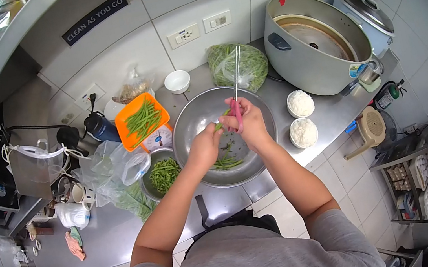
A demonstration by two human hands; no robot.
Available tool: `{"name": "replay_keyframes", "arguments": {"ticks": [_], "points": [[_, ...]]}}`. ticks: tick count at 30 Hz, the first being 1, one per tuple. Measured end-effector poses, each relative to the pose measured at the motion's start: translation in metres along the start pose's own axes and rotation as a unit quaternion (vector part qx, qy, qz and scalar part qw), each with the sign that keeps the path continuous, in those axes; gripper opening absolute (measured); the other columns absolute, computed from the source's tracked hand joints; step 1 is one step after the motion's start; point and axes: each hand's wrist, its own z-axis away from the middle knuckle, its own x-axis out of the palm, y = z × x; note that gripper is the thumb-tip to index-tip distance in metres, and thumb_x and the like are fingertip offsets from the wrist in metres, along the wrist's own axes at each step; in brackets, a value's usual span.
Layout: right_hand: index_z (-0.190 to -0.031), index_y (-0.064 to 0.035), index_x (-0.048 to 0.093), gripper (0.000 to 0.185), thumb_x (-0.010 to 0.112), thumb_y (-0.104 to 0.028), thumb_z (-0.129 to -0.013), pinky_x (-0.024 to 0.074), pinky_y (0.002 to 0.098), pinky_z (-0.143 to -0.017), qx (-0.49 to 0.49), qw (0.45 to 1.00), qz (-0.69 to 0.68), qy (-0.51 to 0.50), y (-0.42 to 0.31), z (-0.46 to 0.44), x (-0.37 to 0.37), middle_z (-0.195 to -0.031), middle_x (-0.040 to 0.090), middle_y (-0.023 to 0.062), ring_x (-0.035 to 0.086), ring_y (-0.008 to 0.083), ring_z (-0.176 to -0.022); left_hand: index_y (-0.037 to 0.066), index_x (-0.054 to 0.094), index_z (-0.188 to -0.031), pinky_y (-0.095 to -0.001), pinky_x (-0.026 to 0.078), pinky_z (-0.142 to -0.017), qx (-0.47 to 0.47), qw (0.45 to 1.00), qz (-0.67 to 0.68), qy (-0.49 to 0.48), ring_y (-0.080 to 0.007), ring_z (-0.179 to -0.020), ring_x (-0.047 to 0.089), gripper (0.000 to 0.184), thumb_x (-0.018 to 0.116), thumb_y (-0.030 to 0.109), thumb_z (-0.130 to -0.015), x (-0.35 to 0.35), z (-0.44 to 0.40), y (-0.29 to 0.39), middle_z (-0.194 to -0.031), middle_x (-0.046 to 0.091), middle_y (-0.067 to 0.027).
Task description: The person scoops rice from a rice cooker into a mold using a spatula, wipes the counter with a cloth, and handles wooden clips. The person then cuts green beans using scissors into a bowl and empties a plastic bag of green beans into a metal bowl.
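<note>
Watching from here, I see the left grip [204,148] pinching green beans [218,126] at the frame's centre, over the metal bowl [188,123]. They slant toward the right grip [251,125], just beside them to the right, which clasps pink-handled scissors [237,110], blades pointing toward the frame's top.

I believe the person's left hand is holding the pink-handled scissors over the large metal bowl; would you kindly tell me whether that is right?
Not quite: the head view shows the pink-handled scissors in the right hand, not the left hand, over the large metal bowl.
</note>
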Motion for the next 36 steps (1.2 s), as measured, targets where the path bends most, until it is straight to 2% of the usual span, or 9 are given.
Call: {"name": "replay_keyframes", "arguments": {"ticks": [5, 7, 8, 10, 14, 20, 22, 26, 36], "points": [[-0.109, 0.0021, 0.053, 0.047, 0.078, 0.002, -0.069, 0.0414, 0.0206, -0.05, -0.042, 0.997, 0.052, 0.033, -0.005, -0.007, 0.012, -0.072, 0.06, 0.0039, 0.053, 0.0082, -0.055, 0.002, 0.057, -0.106, -0.0399, 0.048, -0.07, -0.09, 0.985, 0.065, -0.135, -0.034, -0.08, 0.065, 0.026, 0.054, 0.026, -0.094, -0.031, 0.004, -0.01, -0.085, 0.066, -0.0174], [-0.108, 0.0022, 0.054, 0.045, 0.078, 0.001, -0.069, 0.0412, 0.0205, -0.049, -0.052, 0.994, 0.087, 0.026, -0.008, -0.008, 0.011, -0.071, 0.06, 0.0034, 0.053, 0.0079, -0.055, 0.0, 0.054, -0.122, -0.0313, 0.05, -0.08, 0.167, 0.978, -0.121, 0.032, -0.023, -0.088, 0.066, 0.037, 0.058, 0.023, -0.094, -0.028, 0.008, -0.032, -0.096, 0.069, -0.0129], [-0.106, 0.0022, 0.054, 0.044, 0.078, 0.001, -0.07, 0.0411, 0.0205, -0.049, -0.06, 0.991, 0.119, 0.021, -0.009, -0.009, 0.012, -0.07, 0.06, 0.0028, 0.053, 0.0076, -0.055, 0.0, 0.054, -0.122, -0.0313, 0.05, -0.08, 0.166, 0.978, -0.118, 0.035, -0.023, -0.088, 0.066, 0.037, 0.058, 0.023, -0.094, -0.027, 0.006, -0.034, -0.096, 0.069, -0.0129], [-0.107, 0.0022, 0.054, 0.047, 0.08, -0.001, -0.068, 0.0422, 0.0208, -0.049, -0.06, 0.987, 0.151, 0.0, -0.005, -0.004, 0.019, -0.072, 0.061, 0.0038, 0.055, 0.0079, -0.058, -0.004, 0.051, -0.128, -0.0271, 0.048, -0.088, 0.008, 0.964, 0.26, -0.059, -0.0179, -0.096, 0.065, 0.043, 0.061, 0.017, -0.092, -0.027, 0.002, -0.032, -0.103, 0.067, -0.0123], [-0.109, 0.0021, 0.054, 0.05, 0.082, -0.004, -0.067, 0.0434, 0.0218, -0.05, -0.075, 0.981, 0.177, -0.003, 0.005, -0.001, 0.028, -0.074, 0.063, 0.0049, 0.057, 0.0081, -0.061, -0.006, 0.062, -0.111, -0.0261, 0.052, -0.08, -0.114, 0.91, 0.38, -0.121, -0.0165, -0.085, 0.067, 0.025, 0.062, 0.008, -0.09, -0.042, 0.006, -0.02, -0.096, 0.069, -0.0131], [-0.11, 0.0002, 0.055, 0.05, 0.083, -0.016, -0.071, 0.045, 0.0236, -0.053, 0.023, 0.975, 0.219, -0.022, -0.016, 0.043, 0.042, -0.075, 0.063, 0.0038, 0.057, 0.0098, -0.063, -0.007, 0.061, -0.103, -0.0296, 0.056, -0.066, -0.204, 0.875, 0.415, -0.143, -0.022, -0.077, 0.069, 0.019, 0.062, 0.006, -0.089, -0.072, 0.037, -0.034, -0.089, 0.068, -0.0154], [-0.113, 0.0002, 0.053, 0.057, 0.083, -0.026, -0.072, 0.0475, 0.0269, -0.059, -0.018, 0.939, 0.302, -0.163, 0.0, 0.082, 0.034, -0.077, 0.063, 0.0042, 0.059, 0.0125, -0.066, -0.006, 0.06, -0.101, -0.0309, 0.056, -0.064, -0.223, 0.867, 0.43, -0.121, -0.024, -0.076, 0.069, 0.019, 0.063, 0.008, -0.088, -0.1, 0.055, -0.043, -0.088, 0.068, -0.0165], [-0.122, 0.0004, 0.049, 0.07, 0.08, -0.039, -0.074, 0.0488, 0.0296, -0.062, 0.212, 0.849, 0.323, -0.36, 0.041, 0.151, 0.041, -0.079, 0.063, 0.007, 0.059, 0.0144, -0.067, -0.005, 0.06, -0.096, -0.0311, 0.056, -0.065, -0.303, 0.844, 0.431, -0.1, -0.0246, -0.075, 0.069, 0.021, 0.067, 0.013, -0.086, -0.139, 0.094, -0.082, -0.087, 0.068, -0.0173], [-0.105, 0.0017, 0.057, 0.049, 0.078, -0.034, -0.078, 0.0436, 0.0265, -0.048, 0.288, 0.858, 0.239, -0.351, 0.12, 0.136, 0.076, -0.061, 0.057, 0.0049, 0.054, 0.0126, -0.05, -0.005, 0.064, -0.096, -0.0318, 0.054, -0.064, -0.361, 0.828, 0.357, -0.239, -0.0237, -0.075, 0.069, 0.023, 0.069, 0.015, -0.085, -0.133, 0.138, -0.135, -0.087, 0.068, -0.0162]]}}
